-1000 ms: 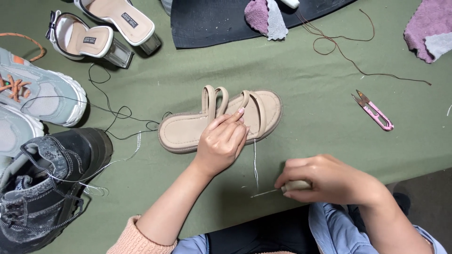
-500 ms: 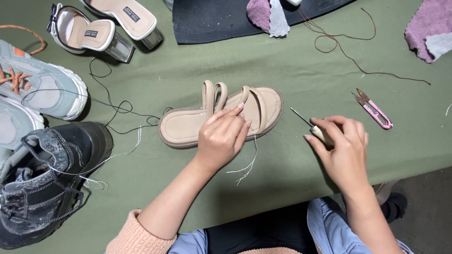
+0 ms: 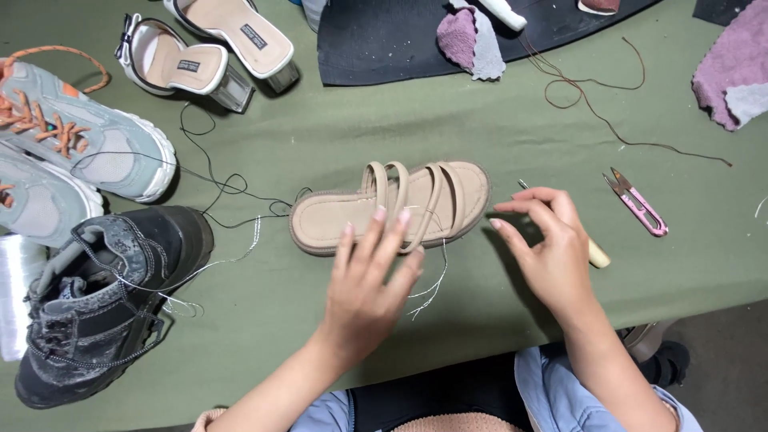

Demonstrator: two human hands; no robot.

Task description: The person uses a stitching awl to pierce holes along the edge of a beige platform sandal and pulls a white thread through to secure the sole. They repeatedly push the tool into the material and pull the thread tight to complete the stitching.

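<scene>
A beige strappy sandal (image 3: 344, 220) lies on its sole in the middle of the green table, toe end to the right. My left hand (image 3: 372, 280) is spread flat with its fingertips on the sandal's near edge and straps, holding nothing. Loose white thread (image 3: 432, 284) trails from the sandal toward me. My right hand (image 3: 548, 248) hovers just right of the toe with its fingers apart. An awl (image 3: 598, 256) with a pale wooden handle lies on the table under that hand, its metal tip poking out beyond the fingers.
Pink thread snips (image 3: 640, 204) lie right of my right hand. A black boot (image 3: 104, 296), grey sneakers (image 3: 80, 144) and white heeled sandals (image 3: 208, 48) crowd the left side. A black mat (image 3: 384, 40), purple cloth scraps (image 3: 736, 64) and brown cord (image 3: 592, 96) lie at the back.
My right hand carried the awl up from the table's near edge to beside the sandal's toe and opened off it. My left hand went from pinching a strap to lying flat.
</scene>
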